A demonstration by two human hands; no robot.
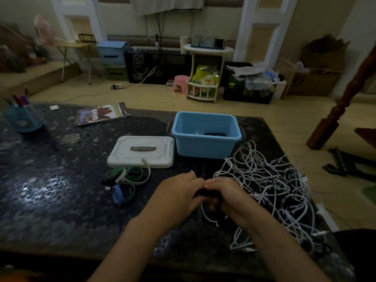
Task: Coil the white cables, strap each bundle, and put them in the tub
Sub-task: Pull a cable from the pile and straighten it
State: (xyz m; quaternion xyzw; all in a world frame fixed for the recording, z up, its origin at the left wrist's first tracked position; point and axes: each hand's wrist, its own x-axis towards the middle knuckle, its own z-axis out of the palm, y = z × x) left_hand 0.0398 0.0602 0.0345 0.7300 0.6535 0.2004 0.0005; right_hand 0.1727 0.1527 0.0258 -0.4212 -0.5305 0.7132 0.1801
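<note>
Tangled white cables heaped right of centre, open blue tub behind, coloured straps left

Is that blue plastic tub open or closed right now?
Open. The blue plastic tub has no cover on; its white rectangular lid lies flat on the table to its left.

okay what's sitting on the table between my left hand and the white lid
In the head view, a loose heap of straps, green, white and blue loops, lies between the left hand and the white lid, with one strap's end resting on the lid's near edge.
</note>
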